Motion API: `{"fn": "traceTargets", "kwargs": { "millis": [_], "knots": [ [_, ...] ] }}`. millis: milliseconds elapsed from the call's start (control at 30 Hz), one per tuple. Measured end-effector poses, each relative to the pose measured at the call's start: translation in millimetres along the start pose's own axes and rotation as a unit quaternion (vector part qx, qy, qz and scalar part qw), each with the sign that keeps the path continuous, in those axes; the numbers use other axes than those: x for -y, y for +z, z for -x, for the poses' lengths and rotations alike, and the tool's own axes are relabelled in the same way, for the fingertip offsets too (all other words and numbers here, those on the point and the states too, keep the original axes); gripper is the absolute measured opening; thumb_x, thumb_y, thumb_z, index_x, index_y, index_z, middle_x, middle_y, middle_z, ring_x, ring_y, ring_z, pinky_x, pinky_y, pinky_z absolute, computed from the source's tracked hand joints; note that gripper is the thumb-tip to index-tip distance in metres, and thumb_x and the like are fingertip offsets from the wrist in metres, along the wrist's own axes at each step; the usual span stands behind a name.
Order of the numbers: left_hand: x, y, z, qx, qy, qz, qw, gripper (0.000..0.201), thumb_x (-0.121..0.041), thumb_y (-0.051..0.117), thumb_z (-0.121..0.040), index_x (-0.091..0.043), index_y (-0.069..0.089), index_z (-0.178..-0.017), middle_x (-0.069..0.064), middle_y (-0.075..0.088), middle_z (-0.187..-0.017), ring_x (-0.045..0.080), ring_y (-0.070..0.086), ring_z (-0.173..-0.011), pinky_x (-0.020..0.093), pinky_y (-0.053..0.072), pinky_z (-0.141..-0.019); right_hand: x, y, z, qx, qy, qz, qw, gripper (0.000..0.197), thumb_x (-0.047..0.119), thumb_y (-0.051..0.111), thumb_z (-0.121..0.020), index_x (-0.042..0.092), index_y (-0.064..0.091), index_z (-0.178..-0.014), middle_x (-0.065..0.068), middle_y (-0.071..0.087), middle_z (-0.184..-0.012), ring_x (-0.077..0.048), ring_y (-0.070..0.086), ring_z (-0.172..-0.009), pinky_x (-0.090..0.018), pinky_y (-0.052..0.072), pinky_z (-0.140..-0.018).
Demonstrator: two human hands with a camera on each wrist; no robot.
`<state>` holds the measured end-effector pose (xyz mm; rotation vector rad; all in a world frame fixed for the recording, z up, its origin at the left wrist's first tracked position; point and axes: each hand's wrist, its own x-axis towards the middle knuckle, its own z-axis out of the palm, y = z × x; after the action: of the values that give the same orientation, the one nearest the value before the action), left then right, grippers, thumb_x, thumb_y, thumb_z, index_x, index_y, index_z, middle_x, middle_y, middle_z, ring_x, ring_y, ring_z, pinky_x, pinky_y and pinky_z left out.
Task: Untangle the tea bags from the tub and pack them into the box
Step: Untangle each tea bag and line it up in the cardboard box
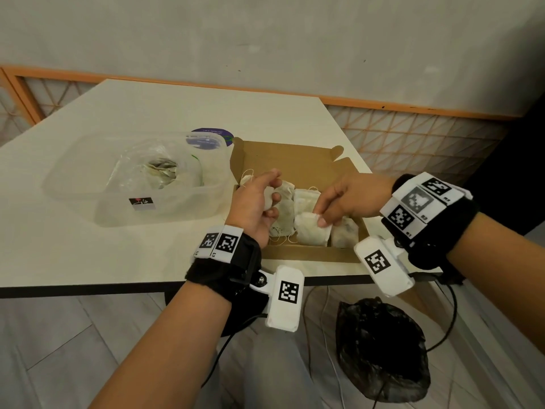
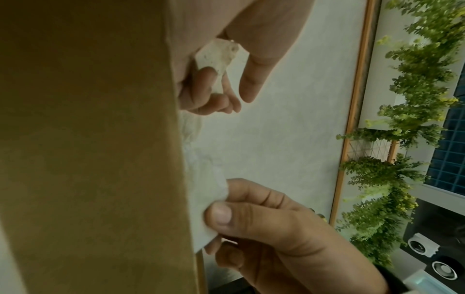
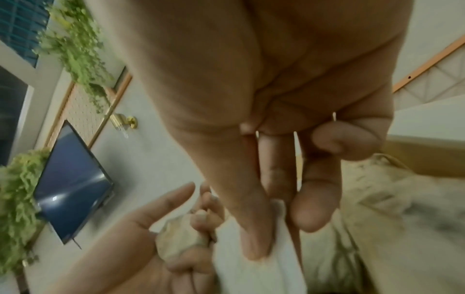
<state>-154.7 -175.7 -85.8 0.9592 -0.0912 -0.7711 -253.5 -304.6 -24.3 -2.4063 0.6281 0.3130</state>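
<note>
left hand (image 1: 254, 204): it is curling its lower fingers round a small crumpled tea bag (image 1: 269, 199), with the forefinger sticking out straight, over the left end of the box.
right hand (image 1: 345, 199): it is pinching the corner of a white tea bag (image 1: 312, 231) between thumb and fingers, and that bag is lying in the box.
cardboard box (image 1: 306, 252): it is sitting open on the table near its front edge, with several more tea bags (image 1: 306, 199) lying side by side inside, strings trailing.
plastic tub (image 1: 73, 184): it is standing just left of the box, clear, with a crinkled clear bag (image 1: 160, 169) and some paper scraps in it.
head view only: it is showing the white table (image 1: 118, 113), the tub, the whole box, a black bag (image 1: 383, 349) on the floor and the marker-covered bands on both wrists.
left wrist view only: it is looking past the box's brown wall (image 2: 88, 139) at both hands, the right thumb's nail (image 2: 221, 213) pressing on the white bag; green hanging plants (image 2: 412, 99) and speakers (image 2: 432, 258) are showing behind.
right wrist view only: it is showing a dark wall screen (image 3: 73, 187) and the crumpled bag against the left palm (image 3: 113, 264).
writing: the tub's small label (image 1: 142, 202) and a purple round sticker (image 1: 213, 134) behind the tub are carrying print too small to read.
</note>
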Motion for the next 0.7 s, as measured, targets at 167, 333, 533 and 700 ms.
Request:
{"fn": "traceTargets", "kwargs": {
  "millis": [167, 333, 533, 700],
  "knots": [
    [-0.2, -0.2, 0.9, 0.003, -0.005, 0.007, 1.000, 0.007, -0.017, 0.058, -0.091, -0.017, 0.059, -0.084, -0.005, 0.052, -0.074, 0.005, 0.041, -0.056, 0.012, 0.023, -0.037, 2.3, 7.7, -8.5, -0.060, 0.007, 0.029, 0.998, 0.013, 0.011, 0.074, -0.075, 0.014, 0.072, -0.088, 0.004, 0.062, -0.074, -0.006, 0.053, -0.068, -0.013, 0.042, -0.061],
    [-1.0, -0.6, 0.5, 0.007, -0.015, 0.024, 1.000, 0.008, -0.017, 0.057, -0.092, -0.014, 0.060, -0.085, -0.003, 0.055, -0.072, 0.006, 0.046, -0.057, 0.013, 0.031, -0.040, 2.6, 0.2, -10.9, -0.141, 0.004, 0.089, 0.986, 0.018, 0.013, 0.071, -0.079, 0.014, 0.067, -0.096, 0.003, 0.062, -0.081, -0.010, 0.055, -0.073, -0.017, 0.042, -0.060],
    [-3.9, -3.1, -0.4, 0.046, -0.042, 0.099, 0.993, 0.037, -0.044, 0.046, -0.096, -0.011, 0.060, -0.088, 0.001, 0.058, -0.076, 0.010, 0.053, -0.064, 0.017, 0.041, -0.050, 0.9, 26.7, 5.4, -0.098, -0.060, 0.109, 0.987, 0.014, 0.010, 0.057, -0.086, 0.021, 0.066, -0.090, 0.006, 0.062, -0.084, -0.015, 0.063, -0.080, -0.020, 0.049, -0.072],
    [-6.7, -3.9, 3.4, 0.067, -0.043, 0.112, 0.991, 0.066, -0.067, 0.029, -0.091, -0.009, 0.057, -0.107, 0.003, 0.052, -0.073, 0.013, 0.044, -0.061, 0.024, 0.030, -0.055, 2.2, 30.0, 7.0, -0.172, -0.087, 0.053, 0.980, 0.012, 0.019, 0.062, -0.087, 0.016, 0.066, -0.097, 0.009, 0.057, -0.080, -0.010, 0.056, -0.078, -0.011, 0.044, -0.070]
  ]
}}
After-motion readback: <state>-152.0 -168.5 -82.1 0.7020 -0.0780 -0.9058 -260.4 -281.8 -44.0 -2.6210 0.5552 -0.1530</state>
